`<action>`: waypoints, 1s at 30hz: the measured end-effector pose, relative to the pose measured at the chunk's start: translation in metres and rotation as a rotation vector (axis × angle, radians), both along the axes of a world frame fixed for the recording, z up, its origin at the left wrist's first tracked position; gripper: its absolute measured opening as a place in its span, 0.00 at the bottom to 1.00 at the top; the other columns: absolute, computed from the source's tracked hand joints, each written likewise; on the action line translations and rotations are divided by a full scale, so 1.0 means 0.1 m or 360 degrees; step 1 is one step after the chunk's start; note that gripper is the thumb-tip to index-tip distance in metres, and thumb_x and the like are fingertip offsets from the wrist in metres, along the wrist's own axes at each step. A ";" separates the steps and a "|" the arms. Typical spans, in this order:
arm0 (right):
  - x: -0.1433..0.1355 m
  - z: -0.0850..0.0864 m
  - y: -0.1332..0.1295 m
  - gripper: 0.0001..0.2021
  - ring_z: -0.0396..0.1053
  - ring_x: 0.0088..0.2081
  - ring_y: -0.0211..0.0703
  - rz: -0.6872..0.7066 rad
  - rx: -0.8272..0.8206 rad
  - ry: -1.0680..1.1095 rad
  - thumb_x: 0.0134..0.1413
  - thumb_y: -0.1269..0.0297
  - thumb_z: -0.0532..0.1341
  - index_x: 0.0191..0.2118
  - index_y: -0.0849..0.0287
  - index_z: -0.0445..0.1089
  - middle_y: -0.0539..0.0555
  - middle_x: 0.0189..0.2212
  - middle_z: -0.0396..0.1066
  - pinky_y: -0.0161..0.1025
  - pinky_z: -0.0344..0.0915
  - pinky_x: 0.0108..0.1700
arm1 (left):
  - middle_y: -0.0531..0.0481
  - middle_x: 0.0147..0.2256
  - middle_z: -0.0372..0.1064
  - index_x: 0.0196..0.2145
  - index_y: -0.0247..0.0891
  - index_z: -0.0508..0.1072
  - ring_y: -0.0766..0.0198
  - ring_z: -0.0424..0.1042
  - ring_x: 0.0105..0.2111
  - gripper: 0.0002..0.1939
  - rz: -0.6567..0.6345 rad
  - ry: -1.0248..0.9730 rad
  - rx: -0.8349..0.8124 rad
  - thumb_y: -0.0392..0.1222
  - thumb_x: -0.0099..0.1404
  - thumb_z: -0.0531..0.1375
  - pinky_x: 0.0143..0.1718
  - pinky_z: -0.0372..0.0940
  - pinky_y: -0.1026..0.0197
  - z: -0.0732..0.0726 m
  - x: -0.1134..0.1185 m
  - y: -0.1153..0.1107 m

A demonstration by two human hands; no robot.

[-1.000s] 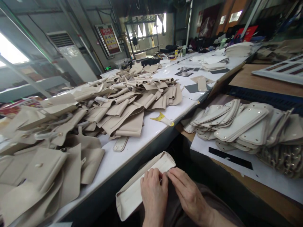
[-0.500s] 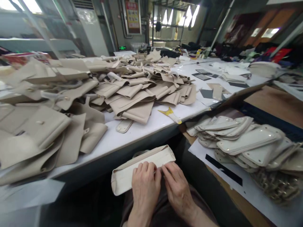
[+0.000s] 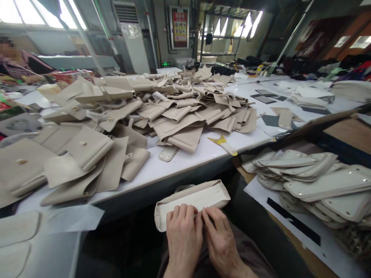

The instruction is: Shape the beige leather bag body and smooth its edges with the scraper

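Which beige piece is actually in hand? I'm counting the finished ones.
The long cream piece below the table edge: the left hand and right hand both press on it. Every other beige piece lies untouched in piles.

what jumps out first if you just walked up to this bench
A sprawling heap of folded beige leather pieces covers the long white table ahead. Close below, the left hand and right hand press side by side on a long cream leather panel. To the right lies a stack of rounded off-white panels.
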State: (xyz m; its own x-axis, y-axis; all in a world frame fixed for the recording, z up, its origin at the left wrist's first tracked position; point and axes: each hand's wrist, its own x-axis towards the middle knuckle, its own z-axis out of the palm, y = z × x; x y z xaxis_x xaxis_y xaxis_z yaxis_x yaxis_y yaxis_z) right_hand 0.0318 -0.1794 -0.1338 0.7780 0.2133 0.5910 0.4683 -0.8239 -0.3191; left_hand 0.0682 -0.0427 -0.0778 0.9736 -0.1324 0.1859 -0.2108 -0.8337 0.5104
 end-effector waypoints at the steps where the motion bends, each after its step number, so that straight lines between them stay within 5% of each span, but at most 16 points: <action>1: 0.00 0.01 0.02 0.23 0.58 0.60 0.56 0.0010 0.0006 0.0001 0.62 0.81 0.52 0.63 0.71 0.60 0.68 0.55 0.62 0.56 0.69 0.57 | 0.51 0.33 0.69 0.32 0.40 0.71 0.56 0.65 0.37 0.08 -0.0002 -0.0011 -0.0003 0.39 0.70 0.55 0.42 0.51 0.52 -0.01 -0.01 0.03; 12: -0.03 0.04 0.18 0.24 0.56 0.61 0.56 0.0075 0.0025 0.0082 0.62 0.79 0.52 0.63 0.72 0.60 0.68 0.55 0.64 0.55 0.68 0.60 | 0.52 0.32 0.69 0.34 0.41 0.71 0.56 0.65 0.36 0.06 -0.0004 -0.0196 0.0173 0.43 0.69 0.58 0.41 0.52 0.52 -0.07 -0.08 0.22; 20: -0.05 0.13 0.29 0.23 0.58 0.60 0.56 0.0182 -0.0010 0.0051 0.61 0.78 0.51 0.62 0.73 0.62 0.68 0.54 0.65 0.55 0.69 0.59 | 0.51 0.33 0.69 0.36 0.41 0.71 0.57 0.66 0.38 0.03 0.0017 -0.0327 0.0063 0.41 0.68 0.60 0.45 0.55 0.52 -0.08 -0.14 0.41; 24: -0.02 0.12 0.32 0.24 0.58 0.61 0.54 0.0177 -0.0146 -0.0012 0.61 0.79 0.51 0.62 0.68 0.63 0.65 0.56 0.65 0.53 0.68 0.60 | 0.48 0.46 0.71 0.41 0.42 0.72 0.54 0.67 0.48 0.06 0.0073 -0.0578 -0.0044 0.41 0.66 0.62 0.55 0.53 0.47 -0.22 -0.14 0.55; 27: -0.01 0.10 0.35 0.24 0.58 0.62 0.54 0.0209 -0.0202 -0.0059 0.61 0.79 0.51 0.63 0.67 0.63 0.63 0.57 0.65 0.53 0.68 0.59 | 0.45 0.58 0.63 0.48 0.42 0.70 0.53 0.62 0.59 0.13 0.0339 -0.0657 -0.0505 0.42 0.65 0.62 0.63 0.51 0.46 -0.46 -0.23 0.63; 30: -0.03 0.08 0.38 0.25 0.58 0.62 0.55 0.0195 -0.0249 -0.0023 0.62 0.77 0.53 0.64 0.65 0.61 0.62 0.58 0.65 0.53 0.68 0.59 | 0.47 0.61 0.59 0.51 0.44 0.67 0.58 0.59 0.62 0.16 0.1052 -0.0214 -0.1661 0.48 0.67 0.60 0.64 0.54 0.54 -0.71 -0.36 0.62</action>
